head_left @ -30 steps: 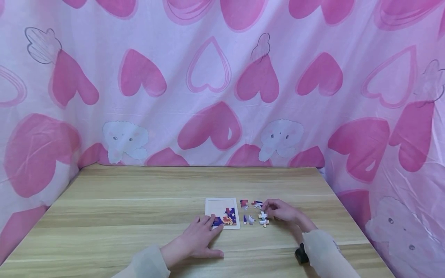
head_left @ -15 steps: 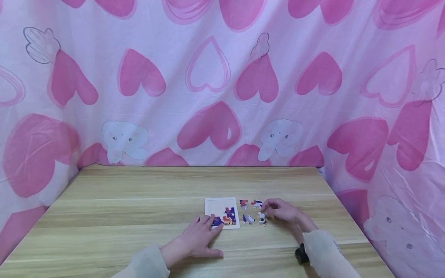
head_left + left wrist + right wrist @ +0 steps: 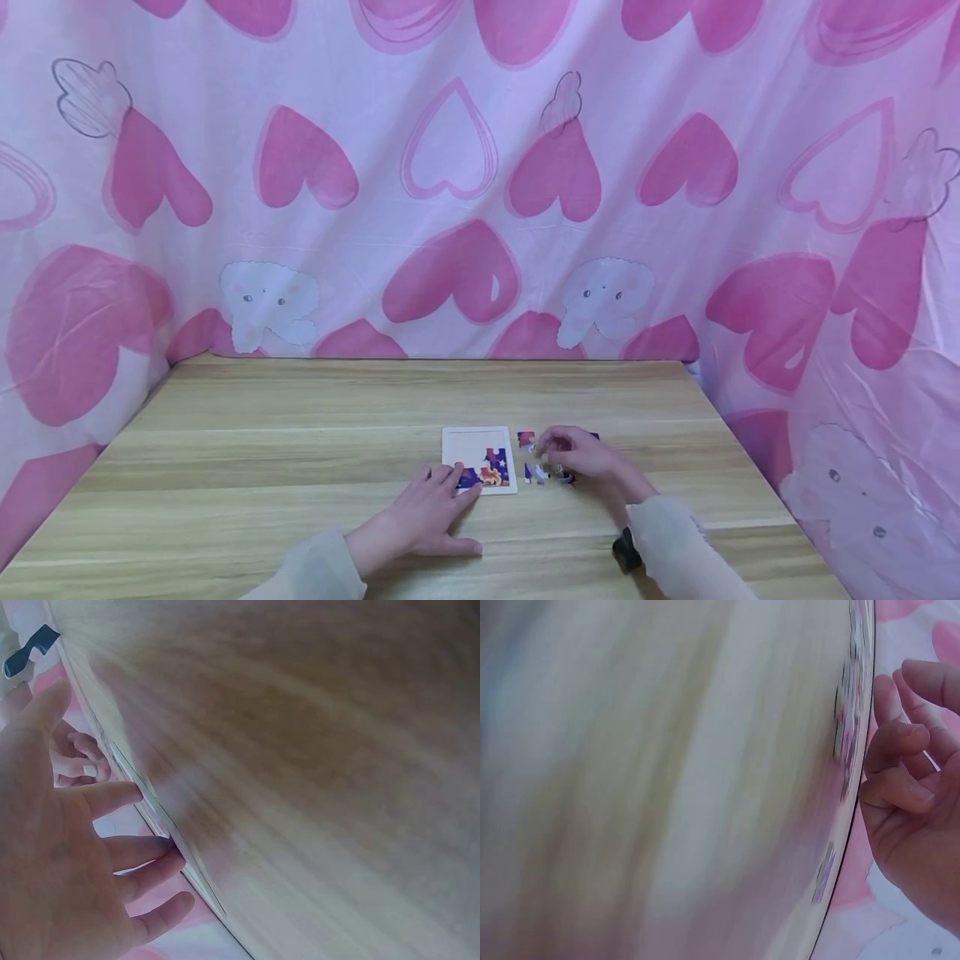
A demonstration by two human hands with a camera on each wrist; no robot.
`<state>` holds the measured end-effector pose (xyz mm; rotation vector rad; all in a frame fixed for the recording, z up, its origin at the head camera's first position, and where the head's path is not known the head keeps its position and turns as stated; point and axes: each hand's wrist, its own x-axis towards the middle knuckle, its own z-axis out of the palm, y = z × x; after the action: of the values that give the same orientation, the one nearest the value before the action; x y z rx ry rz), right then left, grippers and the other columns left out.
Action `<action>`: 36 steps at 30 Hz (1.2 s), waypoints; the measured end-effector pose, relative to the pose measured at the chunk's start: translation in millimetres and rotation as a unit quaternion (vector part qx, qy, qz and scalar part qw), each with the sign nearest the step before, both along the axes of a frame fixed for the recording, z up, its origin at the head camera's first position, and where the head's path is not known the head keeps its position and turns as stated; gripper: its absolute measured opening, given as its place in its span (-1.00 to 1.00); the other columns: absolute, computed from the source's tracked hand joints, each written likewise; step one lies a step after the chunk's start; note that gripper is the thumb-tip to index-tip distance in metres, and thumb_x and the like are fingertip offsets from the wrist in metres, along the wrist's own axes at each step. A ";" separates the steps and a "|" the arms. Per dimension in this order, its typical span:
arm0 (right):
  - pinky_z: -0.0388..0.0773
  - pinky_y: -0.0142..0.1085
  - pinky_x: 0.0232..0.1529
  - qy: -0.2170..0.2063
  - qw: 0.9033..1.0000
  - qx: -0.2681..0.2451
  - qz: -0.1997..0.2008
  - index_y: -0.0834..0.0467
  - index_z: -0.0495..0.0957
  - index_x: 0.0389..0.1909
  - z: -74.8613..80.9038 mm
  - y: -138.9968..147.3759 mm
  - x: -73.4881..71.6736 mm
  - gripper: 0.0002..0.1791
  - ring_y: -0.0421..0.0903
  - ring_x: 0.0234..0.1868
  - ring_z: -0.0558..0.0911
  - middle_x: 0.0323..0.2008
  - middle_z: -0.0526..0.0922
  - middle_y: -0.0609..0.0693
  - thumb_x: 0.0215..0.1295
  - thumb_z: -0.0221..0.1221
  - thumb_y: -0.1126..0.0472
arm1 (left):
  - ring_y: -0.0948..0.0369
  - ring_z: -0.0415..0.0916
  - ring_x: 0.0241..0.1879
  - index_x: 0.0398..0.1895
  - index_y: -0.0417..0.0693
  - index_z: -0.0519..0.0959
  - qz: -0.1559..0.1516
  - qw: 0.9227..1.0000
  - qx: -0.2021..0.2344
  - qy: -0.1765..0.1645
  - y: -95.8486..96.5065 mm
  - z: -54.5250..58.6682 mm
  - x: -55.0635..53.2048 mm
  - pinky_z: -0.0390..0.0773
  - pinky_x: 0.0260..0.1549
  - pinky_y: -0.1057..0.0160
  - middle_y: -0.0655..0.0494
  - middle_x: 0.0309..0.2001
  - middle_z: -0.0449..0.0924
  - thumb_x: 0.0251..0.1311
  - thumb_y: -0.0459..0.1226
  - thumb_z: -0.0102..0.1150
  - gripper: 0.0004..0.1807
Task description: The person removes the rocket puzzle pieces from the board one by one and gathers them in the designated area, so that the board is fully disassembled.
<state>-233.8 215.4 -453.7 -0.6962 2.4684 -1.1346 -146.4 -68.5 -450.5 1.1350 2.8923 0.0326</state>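
Note:
My left hand lies spread with its fingertips on the near-left corner of a white puzzle tray. Purple and orange puzzle pieces fill the near and right part of the tray. My right hand hovers over loose puzzle pieces right of the tray, partly covering them. Near it lie a red-purple piece, a purple-white piece and a dark piece. Another dark piece shows behind the hand. In the right wrist view, thumb and forefinger stand apart with no piece between; other fingers bend.
The wood-grain table extends around the tray on all sides. A pink heart-print curtain hangs along its back and sides. A black strap-like device sits at the right wrist.
The right hand moved left over the loose pieces. A dark piece now lies farther right, behind the hand. Earlier the near-right piece was turned between the fingers. The left hand stays put.

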 end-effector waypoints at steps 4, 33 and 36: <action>0.40 -0.28 -0.33 0.008 1.000 -0.007 0.006 0.19 0.48 -0.23 1.0 -12.2 -0.5 -0.83 -0.10 -0.33 0.41 -0.36 0.48 -0.03 0.14 0.07 0.33 | -0.06 0.19 0.13 0.21 0.08 0.31 -0.003 1.000 0.004 0.010 0.0 -0.8 -0.3 0.18 0.02 -0.11 -0.18 0.17 0.24 -0.10 0.42 -0.26 -0.11; 0.37 -0.26 -0.34 0.010 0.999 0.047 0.017 0.13 0.51 -0.24 -3.3 -53.7 -11.8 -0.77 -0.15 -0.44 0.42 -0.50 0.47 -0.09 0.03 0.20 0.34 | -0.01 0.32 0.00 0.21 0.24 0.29 -0.005 0.996 -0.018 0.084 11.5 -4.5 -2.9 0.29 -0.08 -0.06 -0.14 0.00 0.40 -0.05 0.41 -0.32 -0.19; 0.38 -0.28 -0.36 0.018 0.999 0.046 0.022 0.14 0.51 -0.24 -3.9 -54.4 -12.4 -0.76 -0.16 -0.46 0.42 -0.51 0.47 -0.09 0.01 0.20 0.35 | 0.01 0.33 -0.02 0.20 0.25 0.31 -0.002 0.995 -0.030 0.095 13.8 -5.2 -3.2 0.31 -0.10 -0.04 -0.12 -0.03 0.42 -0.06 0.42 -0.33 -0.20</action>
<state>-246.2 161.0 -457.7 -0.7459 2.5045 -0.9955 -149.6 -54.7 -455.7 1.1954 3.0302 -0.1688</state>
